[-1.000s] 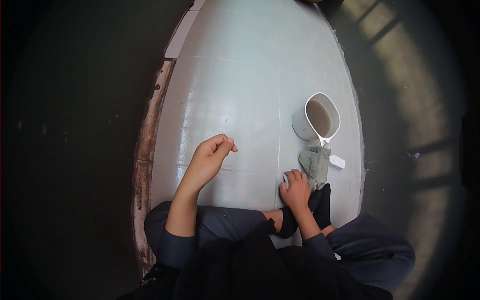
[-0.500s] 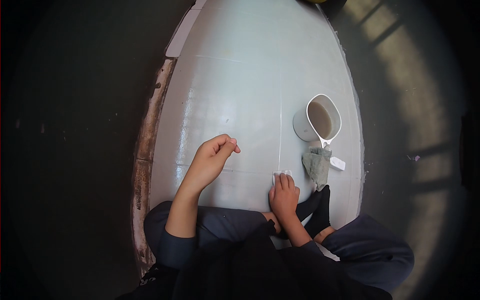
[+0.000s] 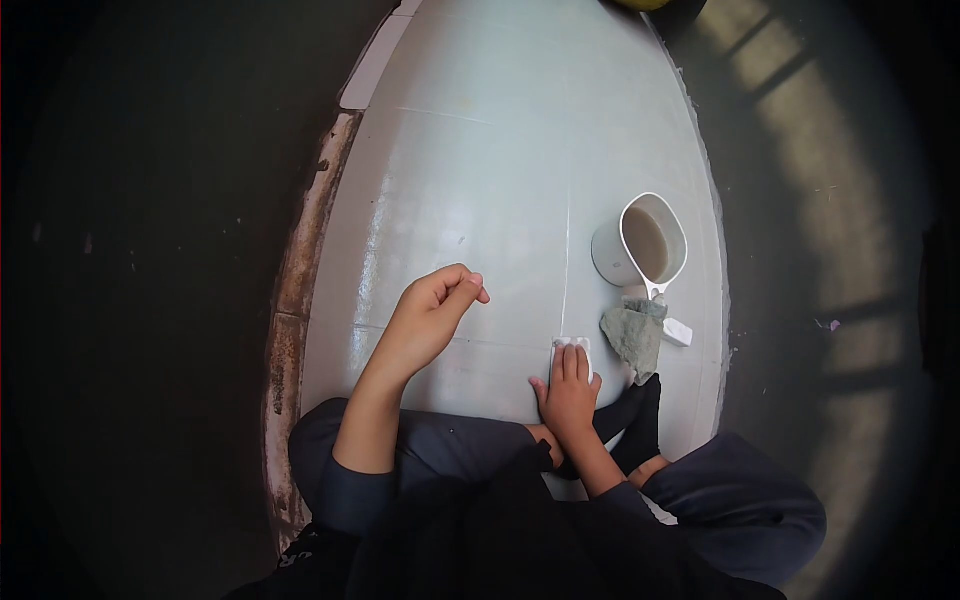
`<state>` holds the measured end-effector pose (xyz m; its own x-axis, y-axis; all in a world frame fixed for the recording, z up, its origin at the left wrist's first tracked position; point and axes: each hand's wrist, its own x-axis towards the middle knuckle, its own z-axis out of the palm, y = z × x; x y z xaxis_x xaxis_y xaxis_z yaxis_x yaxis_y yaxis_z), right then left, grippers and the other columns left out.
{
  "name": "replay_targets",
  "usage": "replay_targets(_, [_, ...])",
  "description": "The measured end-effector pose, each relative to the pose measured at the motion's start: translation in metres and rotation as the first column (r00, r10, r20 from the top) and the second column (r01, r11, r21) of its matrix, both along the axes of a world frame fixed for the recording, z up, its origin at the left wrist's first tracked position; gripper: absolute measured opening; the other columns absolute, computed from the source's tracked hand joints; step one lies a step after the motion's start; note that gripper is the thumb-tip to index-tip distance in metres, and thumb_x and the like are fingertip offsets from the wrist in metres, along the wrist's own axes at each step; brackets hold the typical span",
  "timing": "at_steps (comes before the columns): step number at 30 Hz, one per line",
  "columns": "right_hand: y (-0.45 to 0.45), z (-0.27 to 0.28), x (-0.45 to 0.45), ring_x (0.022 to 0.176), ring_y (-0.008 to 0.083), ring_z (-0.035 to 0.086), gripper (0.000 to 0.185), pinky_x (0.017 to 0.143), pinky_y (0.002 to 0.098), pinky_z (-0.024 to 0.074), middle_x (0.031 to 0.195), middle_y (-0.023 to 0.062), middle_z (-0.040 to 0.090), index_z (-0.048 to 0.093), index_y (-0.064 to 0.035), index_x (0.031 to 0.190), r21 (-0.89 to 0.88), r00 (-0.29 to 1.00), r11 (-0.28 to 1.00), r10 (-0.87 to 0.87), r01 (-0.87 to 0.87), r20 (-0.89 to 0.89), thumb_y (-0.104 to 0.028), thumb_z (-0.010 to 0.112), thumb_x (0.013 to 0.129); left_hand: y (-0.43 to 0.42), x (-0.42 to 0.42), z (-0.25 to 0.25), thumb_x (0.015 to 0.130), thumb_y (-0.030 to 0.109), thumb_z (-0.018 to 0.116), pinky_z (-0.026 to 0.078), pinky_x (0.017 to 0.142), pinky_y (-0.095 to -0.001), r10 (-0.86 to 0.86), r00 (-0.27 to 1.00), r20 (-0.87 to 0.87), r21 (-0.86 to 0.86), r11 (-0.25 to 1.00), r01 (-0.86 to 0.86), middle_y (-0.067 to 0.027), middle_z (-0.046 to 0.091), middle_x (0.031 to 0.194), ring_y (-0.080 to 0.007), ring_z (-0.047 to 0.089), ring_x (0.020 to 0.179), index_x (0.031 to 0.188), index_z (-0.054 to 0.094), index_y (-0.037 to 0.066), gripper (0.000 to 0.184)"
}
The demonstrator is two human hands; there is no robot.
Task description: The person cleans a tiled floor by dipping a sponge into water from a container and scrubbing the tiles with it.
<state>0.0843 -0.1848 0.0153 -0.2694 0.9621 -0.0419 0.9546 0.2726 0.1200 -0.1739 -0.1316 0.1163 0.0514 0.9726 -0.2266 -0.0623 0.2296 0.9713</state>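
My left hand [image 3: 440, 308] hovers over the pale tiled surface with its fingers curled and the thumb pressed on them; what it may hold is hidden. My right hand [image 3: 570, 393] lies palm down, fingers stretched over a small white piece [image 3: 558, 352] and thumb spread out to the left. To its right, a crumpled grey-green cloth [image 3: 632, 336] rests near my feet. Above the cloth stands a white handled container [image 3: 612, 257] with cloudy brownish liquid inside. Beside the cloth is a white block [image 3: 678, 332].
My crossed legs and black socks [image 3: 640, 428] border the near side. A worn brownish edge [image 3: 308, 240] runs along the left of the tiles. Dark floor lies on both sides. Part of a yellow-green object [image 3: 642, 4] shows at the top.
My right hand has moved left, away from the cloth, and its thumb has spread from the fingers. The white piece has moved left with it. My left hand keeps its curled shape.
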Motion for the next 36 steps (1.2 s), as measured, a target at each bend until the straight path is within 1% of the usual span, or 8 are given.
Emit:
replay_targets(1, [0.001, -0.002, -0.002, 0.132, 0.0303, 0.025, 0.074, 0.090, 0.0510, 0.0304, 0.138, 0.0187, 0.033, 0.035, 0.0043, 0.133, -0.104, 0.999, 0.994, -0.040, 0.039, -0.005, -0.046, 0.054, 0.083, 0.000, 0.000, -0.001, 0.093, 0.024, 0.048, 0.026, 0.053, -0.0197, 0.008, 1.000, -0.001, 0.014, 1.000, -0.008, 0.0074, 0.035, 0.060, -0.0027, 0.030, 0.058, 0.080, 0.060, 0.004, 0.026])
replay_targets(4, [0.003, -0.011, -0.002, 0.137, 0.0317, 0.015, 0.080, 0.097, 0.0569, 0.0204, 0.144, 0.0209, 0.025, 0.030, 0.0063, 0.135, -0.100, 0.989, 0.994, -0.062, 0.049, -0.131, -0.053, 0.046, 0.084, -0.002, -0.003, 0.000, 0.093, 0.024, 0.048, 0.026, 0.053, -0.0198, 0.010, 1.000, -0.015, 0.012, 1.000, -0.010, 0.0075, 0.035, 0.060, -0.0027, 0.030, 0.058, 0.080, 0.060, 0.004, 0.026])
replay_targets(7, [0.016, -0.009, -0.002, 0.139, 0.0331, 0.005, 0.087, 0.103, 0.0612, 0.0059, 0.148, 0.0224, 0.012, 0.020, 0.0063, 0.139, -0.096, 0.999, 0.995, 0.002, -0.005, -0.037, -0.057, 0.043, 0.084, -0.003, -0.008, 0.002, 0.093, 0.023, 0.047, 0.026, 0.054, -0.0188, 0.024, 0.999, -0.021, 0.008, 1.000, -0.023, 0.0075, 0.035, 0.061, -0.0027, 0.030, 0.059, 0.080, 0.061, 0.004, 0.026])
replay_targets(10, [0.043, -0.014, -0.001, 0.139, 0.0332, 0.002, 0.091, 0.106, 0.0587, -0.0011, 0.149, 0.0221, 0.007, 0.016, 0.0054, 0.140, -0.127, 0.996, 0.991, 0.027, -0.037, -0.079, -0.059, 0.043, 0.083, -0.004, -0.012, 0.003, 0.093, 0.022, 0.048, 0.026, 0.054, -0.0187, 0.051, 0.999, -0.011, 0.018, 0.999, -0.051, 0.0077, 0.035, 0.060, -0.0026, 0.030, 0.058, 0.080, 0.061, 0.004, 0.026])
replay_targets(16, [0.123, -0.015, -0.013, 0.139, 0.0351, 0.003, 0.095, 0.109, 0.0512, 0.0038, 0.148, 0.0245, 0.008, 0.015, 0.0061, 0.140, -0.074, 0.976, 0.982, 0.161, -0.173, -0.147, -0.062, 0.044, 0.081, -0.004, -0.014, 0.001, 0.093, 0.022, 0.047, 0.025, 0.053, -0.0184, 0.066, 0.998, -0.006, 0.024, 0.998, -0.066, 0.0080, 0.035, 0.060, -0.0021, 0.029, 0.058, 0.080, 0.060, 0.003, 0.026])
replay_targets(25, [0.257, -0.020, -0.056, 0.140, 0.0285, -0.007, 0.097, 0.110, 0.0505, -0.0021, 0.150, 0.0190, 0.000, 0.008, -0.0009, 0.143, -0.133, 0.998, 0.989, 0.055, -0.059, -0.032, -0.072, 0.029, 0.081, 0.003, -0.021, -0.012, 0.093, 0.022, 0.048, 0.025, 0.053, -0.0189, 0.064, 0.998, 0.001, -0.040, 0.997, -0.064, 0.0079, 0.034, 0.060, -0.0022, 0.029, 0.058, 0.080, 0.060, 0.003, 0.026])
replay_targets(29, [0.267, -0.015, -0.068, 0.140, 0.0276, -0.007, 0.097, 0.110, 0.0500, -0.0031, 0.151, 0.0179, 0.000, 0.006, -0.0018, 0.144, -0.166, 0.997, 0.986, -0.019, 0.032, 0.077, -0.073, 0.026, 0.081, 0.010, -0.026, -0.012, 0.094, 0.023, 0.047, 0.024, 0.051, -0.0181, 0.052, 0.999, 0.007, -0.057, 0.997, -0.052, 0.0085, 0.034, 0.059, -0.0018, 0.028, 0.057, 0.080, 0.060, 0.004, 0.027])
replay_targets(36, [0.209, -0.014, -0.045, 0.140, 0.0288, -0.004, 0.094, 0.109, 0.0499, 0.0007, 0.150, 0.0193, 0.001, 0.006, -0.0012, 0.144, -0.129, 0.991, 0.984, 0.130, -0.126, 0.025, -0.068, 0.031, 0.083, 0.010, -0.028, -0.010, 0.094, 0.023, 0.047, 0.023, 0.051, -0.0181, 0.084, 0.996, 0.004, -0.009, 0.996, -0.084, 0.0091, 0.033, 0.059, -0.0018, 0.028, 0.056, 0.079, 0.060, 0.004, 0.027])
